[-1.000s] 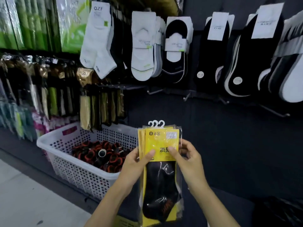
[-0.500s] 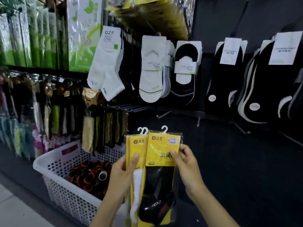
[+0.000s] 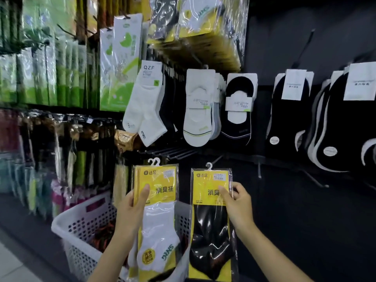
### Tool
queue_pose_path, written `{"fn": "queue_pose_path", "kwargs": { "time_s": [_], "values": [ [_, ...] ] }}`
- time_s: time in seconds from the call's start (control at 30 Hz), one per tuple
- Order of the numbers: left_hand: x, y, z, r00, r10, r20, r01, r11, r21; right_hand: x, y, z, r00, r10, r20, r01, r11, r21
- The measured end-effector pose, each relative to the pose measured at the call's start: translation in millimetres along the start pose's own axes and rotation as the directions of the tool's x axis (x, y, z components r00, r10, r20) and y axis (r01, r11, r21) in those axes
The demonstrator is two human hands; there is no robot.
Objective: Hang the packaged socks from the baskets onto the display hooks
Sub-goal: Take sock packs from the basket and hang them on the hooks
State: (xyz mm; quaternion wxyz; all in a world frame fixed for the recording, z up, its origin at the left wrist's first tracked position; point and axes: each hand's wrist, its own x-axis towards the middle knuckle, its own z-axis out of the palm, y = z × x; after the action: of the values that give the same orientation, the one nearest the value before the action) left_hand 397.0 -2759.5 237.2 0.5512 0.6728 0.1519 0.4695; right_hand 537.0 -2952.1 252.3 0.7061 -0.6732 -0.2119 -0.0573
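The head view shows the left hand gripping the white-sock packs (two hanger loops show, so likely two packs). The right hand pinches the black-sock pack by its yellow card. Both hang upright, hangers uppermost, over the basket. The bare display hooks sit just above and between them, roughly equally near either hand.
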Motion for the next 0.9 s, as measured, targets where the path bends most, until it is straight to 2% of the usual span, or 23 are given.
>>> {"fn": "queue_pose_path", "kwargs": {
  "time_s": [0.13, 0.43, 0.63, 0.7, 0.77, 0.83, 0.9],
  "values": [
    [0, 0, -2, 1.000, 0.004, 0.012, -0.004, 1.000, 0.007, 9, 6, 5, 0.999, 0.042, -0.007, -0.042, 0.999, -0.016],
    [-2, -5, 8, 0.996, -0.034, 0.079, 0.041, 0.994, -0.099, 43, 21, 5, 0.944, 0.300, -0.140, -0.289, 0.953, 0.093],
    [-15, 9, 15, 0.991, -0.064, 0.116, 0.078, 0.989, -0.128, 47, 19, -11, 0.879, 0.329, -0.346, -0.323, 0.943, 0.076],
    [-20, 15, 17, 0.986, -0.071, 0.149, 0.091, 0.987, -0.131, 35, 15, -17, 0.869, 0.325, -0.373, -0.311, 0.945, 0.099],
    [-26, 22, 20, 0.984, -0.075, 0.162, 0.099, 0.984, -0.146, 20, 8, -18, 0.901, 0.327, -0.285, -0.306, 0.945, 0.117],
    [-32, 26, 25, 0.981, -0.085, 0.175, 0.112, 0.982, -0.150, 0, -6, -17, 0.947, 0.311, -0.082, -0.298, 0.944, 0.139],
    [-38, 28, 33, 0.973, -0.112, 0.203, 0.146, 0.976, -0.164, -20, -23, -17, 0.963, 0.244, 0.115, -0.255, 0.962, 0.097]
  ]
}}
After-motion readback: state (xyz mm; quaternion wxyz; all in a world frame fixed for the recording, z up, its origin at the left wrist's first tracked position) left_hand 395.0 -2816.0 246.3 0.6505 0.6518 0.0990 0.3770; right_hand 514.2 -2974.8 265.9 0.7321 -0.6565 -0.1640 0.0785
